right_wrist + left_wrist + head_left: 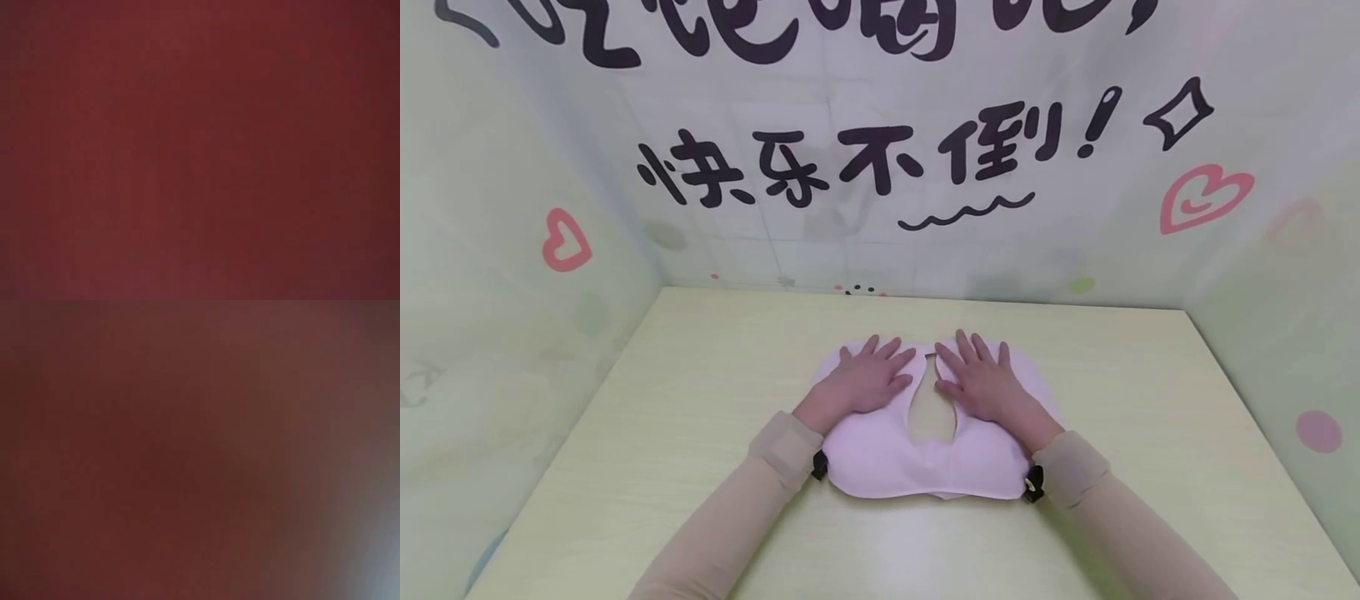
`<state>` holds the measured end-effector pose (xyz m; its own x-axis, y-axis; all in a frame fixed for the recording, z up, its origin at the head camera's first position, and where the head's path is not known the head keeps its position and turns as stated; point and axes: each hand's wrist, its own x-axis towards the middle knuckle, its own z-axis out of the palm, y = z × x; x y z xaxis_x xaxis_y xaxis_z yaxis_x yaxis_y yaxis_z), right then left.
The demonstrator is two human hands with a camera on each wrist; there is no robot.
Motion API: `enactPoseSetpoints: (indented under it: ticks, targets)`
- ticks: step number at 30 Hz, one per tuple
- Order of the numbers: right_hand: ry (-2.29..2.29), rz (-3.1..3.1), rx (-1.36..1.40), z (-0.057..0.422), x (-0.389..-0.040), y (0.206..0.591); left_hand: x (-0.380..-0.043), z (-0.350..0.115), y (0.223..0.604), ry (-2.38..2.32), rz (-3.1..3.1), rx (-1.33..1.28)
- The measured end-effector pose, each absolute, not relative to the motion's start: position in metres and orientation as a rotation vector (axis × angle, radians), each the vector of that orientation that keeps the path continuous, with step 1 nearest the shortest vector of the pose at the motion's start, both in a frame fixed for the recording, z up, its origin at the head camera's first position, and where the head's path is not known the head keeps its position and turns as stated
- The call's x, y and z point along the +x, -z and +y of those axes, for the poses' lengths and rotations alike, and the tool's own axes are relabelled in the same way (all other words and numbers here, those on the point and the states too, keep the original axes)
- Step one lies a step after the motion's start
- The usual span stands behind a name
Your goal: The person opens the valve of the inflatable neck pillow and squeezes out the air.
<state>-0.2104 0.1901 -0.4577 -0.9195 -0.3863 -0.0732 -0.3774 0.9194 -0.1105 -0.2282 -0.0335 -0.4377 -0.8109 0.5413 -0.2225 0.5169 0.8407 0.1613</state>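
Pale table (700,383) among white walls (820,250) printed with pink hearts (1197,203) and black writing (878,171), "快乐不倒!", beneath a line cropped by the view's upper edge. The pink garment (925,471) lies mid-table; left hand (868,377) and right hand (990,385) rest on it, fingers straight, gripping nothing.

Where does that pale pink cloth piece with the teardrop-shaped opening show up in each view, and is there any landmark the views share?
Head: the pale pink cloth piece is just below centre, on the pale wood-grain table, under the left hand and right hand.
Left wrist: can't be made out; dark reddish blur, lighter at lower right.
Right wrist: can't be made out; dark reddish blur throughout.
Shared landmark: none identifiable across all three.
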Motion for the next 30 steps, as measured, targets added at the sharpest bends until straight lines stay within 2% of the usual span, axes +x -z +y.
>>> enactPoseSetpoints:
  ticks: [18,30]
  targets:
    - [0.172,2.945,-0.548,0.19,-0.209,0.463,-0.227,-0.035,0.435,-0.111,2.742,0.774]
    - [0.291,2.861,-0.543,0.196,-0.202,0.444,-0.226,-0.038,0.431,-0.144,2.751,0.793]
